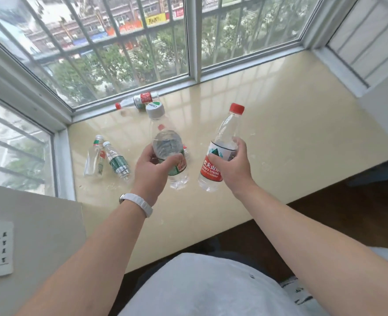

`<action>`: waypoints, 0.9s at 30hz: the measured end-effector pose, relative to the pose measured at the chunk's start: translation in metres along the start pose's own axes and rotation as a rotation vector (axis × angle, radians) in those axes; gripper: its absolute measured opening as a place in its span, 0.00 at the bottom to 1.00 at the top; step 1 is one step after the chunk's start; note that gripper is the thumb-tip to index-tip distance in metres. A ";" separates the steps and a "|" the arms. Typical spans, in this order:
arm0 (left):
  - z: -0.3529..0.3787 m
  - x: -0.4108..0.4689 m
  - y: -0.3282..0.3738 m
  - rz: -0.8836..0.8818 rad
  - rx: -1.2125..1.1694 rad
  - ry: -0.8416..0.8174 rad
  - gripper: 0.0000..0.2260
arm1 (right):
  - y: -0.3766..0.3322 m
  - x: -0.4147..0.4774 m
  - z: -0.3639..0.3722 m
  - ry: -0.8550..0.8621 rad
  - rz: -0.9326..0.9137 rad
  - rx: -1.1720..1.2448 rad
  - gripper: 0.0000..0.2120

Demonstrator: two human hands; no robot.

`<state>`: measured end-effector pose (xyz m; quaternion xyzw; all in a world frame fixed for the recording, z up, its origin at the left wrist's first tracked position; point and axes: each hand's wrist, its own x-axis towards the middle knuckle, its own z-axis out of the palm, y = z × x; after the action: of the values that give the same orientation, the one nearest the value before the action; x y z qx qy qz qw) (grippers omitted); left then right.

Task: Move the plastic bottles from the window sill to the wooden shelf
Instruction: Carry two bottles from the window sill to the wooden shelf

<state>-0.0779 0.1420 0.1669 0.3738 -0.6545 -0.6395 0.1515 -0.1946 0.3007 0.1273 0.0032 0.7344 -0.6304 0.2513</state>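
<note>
Both forearms reach out from my body. My left hand point(151, 166) wraps around the white-capped bottle point(165, 147) and my right hand point(230, 165) around the red-capped bottle point(220, 151), one each, I judge, to halve the trips. Both are lifted clear of the window sill point(279, 124). Three bottles lie there: two beside the left frame point(107, 159), one against the glass point(140, 101). No wooden shelf shows.
</note>
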 end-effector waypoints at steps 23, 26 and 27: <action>0.041 -0.083 0.035 0.178 -0.061 -0.533 0.16 | -0.019 -0.180 -0.113 0.450 -0.171 -0.003 0.38; 0.057 -0.086 0.037 0.164 -0.028 -0.553 0.18 | -0.014 -0.188 -0.131 0.516 -0.177 0.019 0.39; 0.063 -0.087 0.038 0.161 -0.015 -0.567 0.18 | -0.011 -0.189 -0.138 0.531 -0.177 0.031 0.38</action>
<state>-0.0733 0.2431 0.2191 0.1260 -0.6936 -0.7091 0.0158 -0.0834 0.4850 0.2188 0.1079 0.7623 -0.6381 -0.0058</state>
